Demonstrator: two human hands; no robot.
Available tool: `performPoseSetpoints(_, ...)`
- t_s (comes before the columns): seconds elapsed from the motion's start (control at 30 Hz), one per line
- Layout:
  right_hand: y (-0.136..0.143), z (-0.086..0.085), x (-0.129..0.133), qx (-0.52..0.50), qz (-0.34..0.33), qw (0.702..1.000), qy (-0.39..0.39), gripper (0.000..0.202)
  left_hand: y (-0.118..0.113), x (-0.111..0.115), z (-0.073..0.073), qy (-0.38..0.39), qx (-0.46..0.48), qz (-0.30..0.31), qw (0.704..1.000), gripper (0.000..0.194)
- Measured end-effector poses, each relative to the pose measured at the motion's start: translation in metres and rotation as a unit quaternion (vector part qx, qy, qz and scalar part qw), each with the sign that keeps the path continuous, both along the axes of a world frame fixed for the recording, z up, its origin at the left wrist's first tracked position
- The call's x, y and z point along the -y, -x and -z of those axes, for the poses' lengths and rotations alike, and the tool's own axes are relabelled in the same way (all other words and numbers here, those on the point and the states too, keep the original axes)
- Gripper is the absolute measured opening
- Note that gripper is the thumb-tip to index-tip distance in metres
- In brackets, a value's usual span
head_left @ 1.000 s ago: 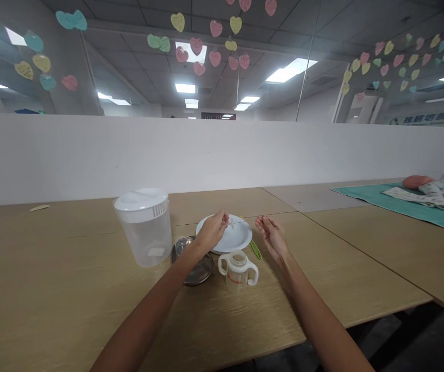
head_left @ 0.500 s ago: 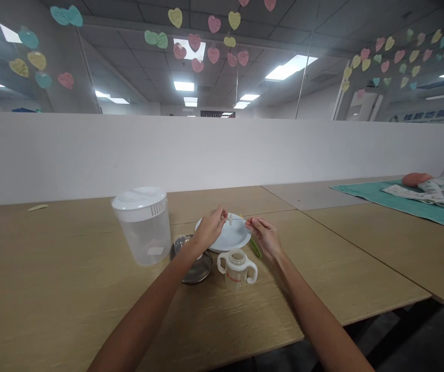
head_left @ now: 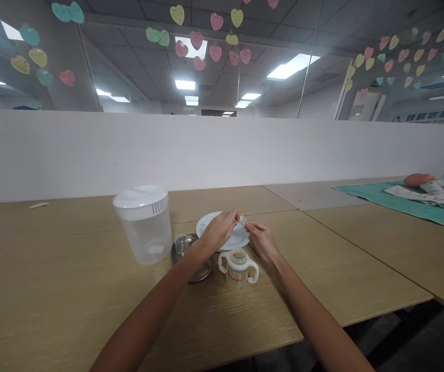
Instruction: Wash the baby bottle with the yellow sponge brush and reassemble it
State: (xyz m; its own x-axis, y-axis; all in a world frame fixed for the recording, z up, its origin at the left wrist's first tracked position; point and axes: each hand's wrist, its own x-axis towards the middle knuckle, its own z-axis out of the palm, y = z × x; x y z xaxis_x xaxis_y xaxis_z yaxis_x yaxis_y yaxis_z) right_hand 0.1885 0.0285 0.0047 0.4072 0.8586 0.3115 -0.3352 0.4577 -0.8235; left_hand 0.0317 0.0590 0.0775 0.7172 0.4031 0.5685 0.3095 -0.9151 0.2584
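Above the right part of a white plate, my left hand pinches something small and pale that I cannot make out. Close beside it, my right hand has its fingers pressed together on a thin, pale item too small to name. The fingertips of both hands nearly meet. In front of the plate stands a clear bottle with two white handles and an uncovered top. A round metal tray lies partly under my left forearm, with a small clear cup on it.
A clear bucket with a white lid stands left of the tray. A small pale flat piece lies at the far left. At the right, a teal cloth bears a patterned cloth and an orange-brown object. A white wall rises behind the table.
My left hand has moved right, toward my right hand, closing the gap between them. The green item by the plate's right edge is now hidden. The view has shifted slightly.
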Motion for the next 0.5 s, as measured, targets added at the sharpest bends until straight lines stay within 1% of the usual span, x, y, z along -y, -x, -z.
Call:
performPoseSetpoints(0.17,-0.014,0.001,-0.003,-0.048,0.063,0.997,-0.004,0.023,0.009,-0.01,-0.007,-0.003,0.007,-0.007,1.0,0.008)
performPoseSetpoints(0.33,-0.049,0.003,-0.003,-0.101,0.104,0.989,-0.018,0.019,0.02,-0.014,-0.015,-0.002,0.022,-0.028,0.999,0.008)
performPoseSetpoints(0.43,-0.069,0.007,-0.003,-0.176,0.155,0.972,-0.03,0.014,0.027,-0.022,-0.014,0.001,0.044,-0.052,0.998,0.009)
performPoseSetpoints(0.5,-0.073,0.012,-0.004,-0.173,0.173,0.969,-0.024,0.013,0.03,-0.028,-0.011,0.02,0.062,-0.055,0.996,0.01)
